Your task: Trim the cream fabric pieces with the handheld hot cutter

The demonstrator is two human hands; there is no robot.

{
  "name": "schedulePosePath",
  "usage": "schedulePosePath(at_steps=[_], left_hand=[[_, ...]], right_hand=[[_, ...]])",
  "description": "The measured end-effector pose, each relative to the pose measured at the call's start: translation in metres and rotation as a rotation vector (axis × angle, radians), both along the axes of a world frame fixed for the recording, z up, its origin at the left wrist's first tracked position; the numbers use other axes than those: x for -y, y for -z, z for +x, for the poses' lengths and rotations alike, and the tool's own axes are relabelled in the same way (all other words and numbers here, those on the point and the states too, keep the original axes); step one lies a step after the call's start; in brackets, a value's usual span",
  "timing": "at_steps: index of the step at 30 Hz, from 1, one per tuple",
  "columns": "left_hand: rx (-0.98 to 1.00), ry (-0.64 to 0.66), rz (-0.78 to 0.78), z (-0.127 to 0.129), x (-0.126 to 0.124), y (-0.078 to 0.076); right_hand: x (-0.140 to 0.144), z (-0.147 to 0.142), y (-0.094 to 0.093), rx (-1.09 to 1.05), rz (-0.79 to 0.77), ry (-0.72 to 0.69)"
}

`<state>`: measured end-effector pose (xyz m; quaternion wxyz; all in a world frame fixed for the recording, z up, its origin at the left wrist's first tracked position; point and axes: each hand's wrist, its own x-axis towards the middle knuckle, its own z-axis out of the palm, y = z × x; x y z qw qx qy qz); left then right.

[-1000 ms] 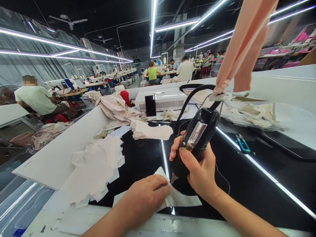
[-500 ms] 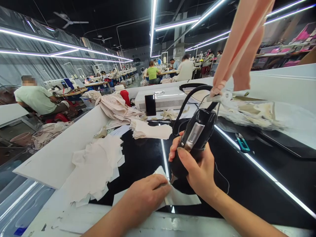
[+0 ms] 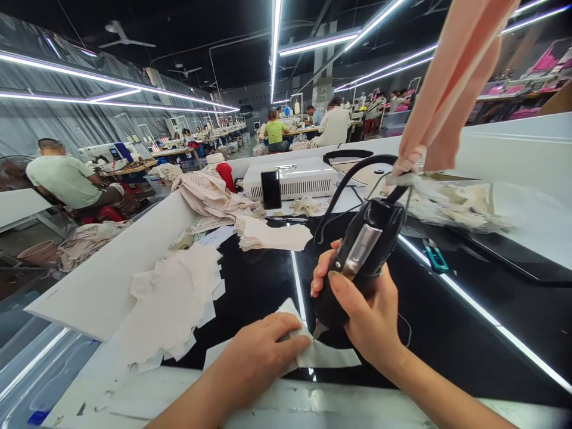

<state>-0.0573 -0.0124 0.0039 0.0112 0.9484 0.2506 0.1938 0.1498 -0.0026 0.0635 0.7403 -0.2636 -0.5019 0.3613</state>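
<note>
My right hand [image 3: 373, 316] is wrapped round a black corded hand tool [image 3: 330, 301] with a silver lever or plate on its side. Its small metal tip points down at a white fabric piece [image 3: 333, 356] on the black glossy tabletop [image 3: 268, 280]. With fingers close together, my left hand [image 3: 259, 351] presses and holds this piece just left of the tip, hiding part of it. Whether the tip touches the cloth I cannot tell. A knotted pink cloth strip [image 3: 447, 89] hangs from above to the tool's upper end.
Pale fabric pieces lie in a loose pile [image 3: 174, 310] at left and a neat stack [image 3: 272, 233] ahead. Behind stand a phone [image 3: 270, 189] and a white vented box [image 3: 308, 176]. Teal thread snips [image 3: 435, 257] and a plastic bag [image 3: 465, 205] lie right. Co-workers sit beyond.
The tool and my right hand have shifted slightly right and down, the tip staying by the cloth. My left hand keeps its place on the fabric with little change.
</note>
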Motion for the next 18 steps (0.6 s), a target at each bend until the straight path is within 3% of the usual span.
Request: schedulePosePath(at_steps=[11, 18], left_hand=[[0.133, 0.096, -0.007, 0.013, 0.010, -0.012], [0.106, 0.090, -0.010, 0.029, 0.017, -0.005]], right_hand=[[0.019, 0.027, -0.004, 0.000, -0.067, 0.071], [0.031, 0.032, 0.002, 0.016, -0.071, 0.088]])
